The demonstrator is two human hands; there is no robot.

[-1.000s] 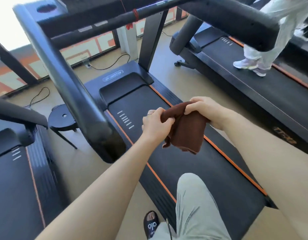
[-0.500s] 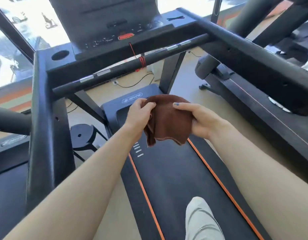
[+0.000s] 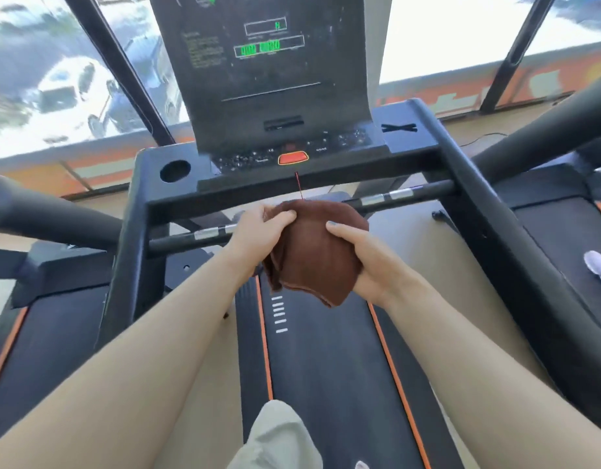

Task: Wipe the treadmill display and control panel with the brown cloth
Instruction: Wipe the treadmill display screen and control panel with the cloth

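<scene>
The brown cloth hangs bunched between both hands, above the treadmill belt and just in front of the crossbar. My left hand pinches its upper left edge. My right hand cups its right side with the thumb on top. Ahead and above stands the tall black treadmill display with green lit readouts. Below it lies the control panel with small buttons and an orange-red stop button. The cloth is apart from both the display and the panel.
A round cup holder sits left of the panel. Black handrails run down both sides, and a grip bar crosses behind the cloth. Other treadmills flank left and right. A thin red cord hangs from the stop button. My knee shows below.
My view has tilted up from the belt to the console, bringing the display fully into sight. Both hands have kept hold of the cloth and reworked it into a rounder bundle.
</scene>
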